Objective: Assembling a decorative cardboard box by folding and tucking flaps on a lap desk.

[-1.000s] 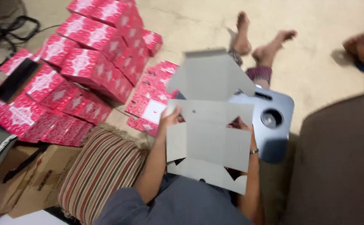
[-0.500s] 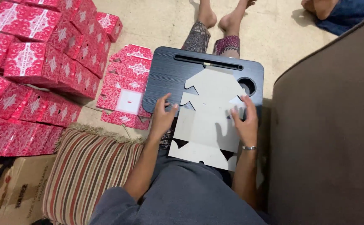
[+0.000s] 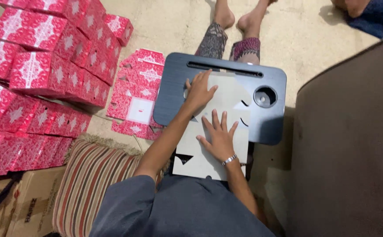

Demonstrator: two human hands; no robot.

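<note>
both palms flat, fingers spread, nothing gripped: left hand (image 3: 199, 91) up top, right hand (image 3: 220, 136) lower, pressing cardboard blank (image 3: 209, 162) evenly against lap tray (image 3: 174, 92)

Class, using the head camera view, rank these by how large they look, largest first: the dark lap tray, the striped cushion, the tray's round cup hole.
1. Dark lap tray
2. Striped cushion, close behind; partly hidden and nearer the camera, so unsure
3. Round cup hole

The flat box blank (image 3: 220, 131) looked like matt, pale cardboard. The lap desk (image 3: 226, 70) was dark, smooth plastic. At nine o'clock, red boxes (image 3: 46, 66) showed printed card; the pillow (image 3: 90, 184) was striped cloth.
</note>
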